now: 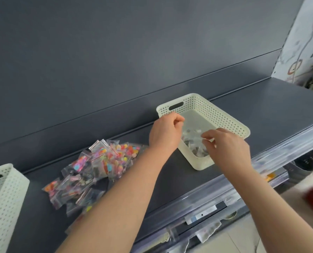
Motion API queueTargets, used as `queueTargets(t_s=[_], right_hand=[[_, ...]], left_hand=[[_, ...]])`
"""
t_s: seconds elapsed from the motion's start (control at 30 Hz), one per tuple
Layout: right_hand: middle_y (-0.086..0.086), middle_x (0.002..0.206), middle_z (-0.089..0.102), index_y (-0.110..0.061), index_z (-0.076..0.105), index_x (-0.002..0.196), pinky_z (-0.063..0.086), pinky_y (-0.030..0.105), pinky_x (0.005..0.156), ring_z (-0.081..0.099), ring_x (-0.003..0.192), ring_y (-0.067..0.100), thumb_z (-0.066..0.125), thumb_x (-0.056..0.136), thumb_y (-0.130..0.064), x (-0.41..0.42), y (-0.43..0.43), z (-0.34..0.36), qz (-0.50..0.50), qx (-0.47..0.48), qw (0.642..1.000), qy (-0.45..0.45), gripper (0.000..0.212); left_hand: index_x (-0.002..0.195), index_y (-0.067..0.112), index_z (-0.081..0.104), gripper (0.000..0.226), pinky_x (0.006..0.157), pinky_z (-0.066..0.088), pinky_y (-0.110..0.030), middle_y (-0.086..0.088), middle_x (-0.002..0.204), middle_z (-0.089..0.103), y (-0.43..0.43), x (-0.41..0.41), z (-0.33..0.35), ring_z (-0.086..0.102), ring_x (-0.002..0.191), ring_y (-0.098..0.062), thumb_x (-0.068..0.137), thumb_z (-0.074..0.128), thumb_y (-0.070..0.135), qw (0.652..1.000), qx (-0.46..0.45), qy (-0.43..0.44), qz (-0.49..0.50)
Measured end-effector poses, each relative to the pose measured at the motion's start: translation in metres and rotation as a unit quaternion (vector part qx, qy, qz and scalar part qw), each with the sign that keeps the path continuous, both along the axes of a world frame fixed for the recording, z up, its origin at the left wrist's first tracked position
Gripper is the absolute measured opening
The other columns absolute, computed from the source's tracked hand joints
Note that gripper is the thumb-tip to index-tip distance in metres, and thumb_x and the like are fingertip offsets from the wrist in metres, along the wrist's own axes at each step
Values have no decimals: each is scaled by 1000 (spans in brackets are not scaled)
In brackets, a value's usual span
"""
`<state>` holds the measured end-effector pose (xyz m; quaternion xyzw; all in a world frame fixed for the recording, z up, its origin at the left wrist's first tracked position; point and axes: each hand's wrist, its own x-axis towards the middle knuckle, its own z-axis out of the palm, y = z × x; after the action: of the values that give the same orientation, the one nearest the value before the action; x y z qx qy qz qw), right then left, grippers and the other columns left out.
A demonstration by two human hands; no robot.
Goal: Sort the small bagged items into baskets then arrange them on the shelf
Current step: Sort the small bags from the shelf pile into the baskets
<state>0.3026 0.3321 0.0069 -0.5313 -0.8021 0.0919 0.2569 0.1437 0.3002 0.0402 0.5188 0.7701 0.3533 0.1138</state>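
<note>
**A:** Where do your hands stand?

**B:** Your right hand (225, 145) pinches a clear bag (193, 141) by its top edge. It holds the bag low over the near end of the basket (216, 110), where a few dark-filled bags already lie. Your left hand (165, 131) hovers over the basket's far left rim. Its fingers are curled in, thumb against forefinger, and I see nothing in it.

**A:** How do you finish this drop well?

**B:** I'd lower the bag until it touches the others, then let go. That way it lies flat and doesn't slip over the low front wall. Keep like with like, because this basket seems to take the dark-filled kind. Then send your left hand to the pile (97, 167).

**A:** And the pile?

**B:** It lies toward the left of the shelf (270, 106), colourful bags overlapping. The film looks slippery, so take one bag by a corner, not a fistful. A second basket (6, 189) stands at the shelf's left end, near the front edge.

**A:** And around you?

**B:** The shelf and its back panel (115, 52) are dark grey. A clear price rail (261, 161) runs along the front edge, and a patterned wall (307, 33) rises beyond the right end.
</note>
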Motion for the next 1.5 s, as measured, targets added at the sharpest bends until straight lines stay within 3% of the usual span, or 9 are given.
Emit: queueTargets(t_s=[0.2,0.37,0.43,0.53,0.63,0.83,1.07,1.3,1.5], right_hand=[[-9,90,68,-29,72,93,51,32,58,64,79,20,64,87,-20,-30,-11,0,93,46,994,38,13],[-8,81,65,-30,73,87,39,25,50,63,70,21,67,84,-19,-76,-40,-9,191,47,980,19,13],[-8,77,63,-30,72,82,33,23,49,63,66,21,69,81,-16,-95,-56,-16,229,40,973,15,15],[-11,91,66,-33,71,89,41,25,56,63,82,16,59,87,-18,-120,-81,-26,284,1,958,-40,18],[-13,100,68,-34,70,99,48,26,67,63,91,12,55,91,-23,-138,-101,-32,320,-26,945,-66,21],[-16,100,67,-35,69,100,50,25,68,63,90,9,52,93,-24,-154,-119,-37,302,-49,949,-76,22],[-14,97,68,-34,71,97,43,23,60,62,85,11,52,93,-23,-154,-119,-37,261,-46,959,-101,22],[-9,89,66,-31,70,97,43,23,60,62,82,15,59,89,-44,-170,-121,-33,258,-43,957,-128,18],[-8,99,65,-27,69,102,38,24,60,64,86,16,53,95,-36,-174,-123,-39,252,-40,954,-158,20]], left_hand=[[104,30,70,22,82,53,-33,12,102,71,-45,-39,-23,64,95,-13,96,55,18,997,-37,14,61],[84,36,68,23,80,55,-34,14,86,70,-121,-101,-37,66,84,-11,90,62,15,988,-47,-8,147],[85,36,68,22,78,52,-29,15,84,67,-154,-122,-39,65,83,-10,89,64,14,980,-64,-7,190],[94,26,73,16,77,49,-23,12,87,69,-199,-143,-40,65,83,-8,88,65,14,967,-96,-12,236],[96,27,74,14,80,50,-23,17,89,68,-227,-147,-41,64,84,-2,88,68,17,965,-139,-12,222],[116,31,68,22,84,54,-30,14,106,70,-235,-139,-55,65,95,-7,94,63,29,961,-199,38,189],[108,31,73,17,78,54,-29,10,103,72,-225,-136,-68,64,97,-11,93,65,34,951,-199,143,187],[95,26,71,15,73,55,-28,11,98,70,-227,-140,-66,63,87,-9,97,57,22,958,-153,121,212],[93,24,70,12,62,45,-17,14,93,63,-231,-145,-45,59,81,-7,96,59,19,967,-57,77,238]])
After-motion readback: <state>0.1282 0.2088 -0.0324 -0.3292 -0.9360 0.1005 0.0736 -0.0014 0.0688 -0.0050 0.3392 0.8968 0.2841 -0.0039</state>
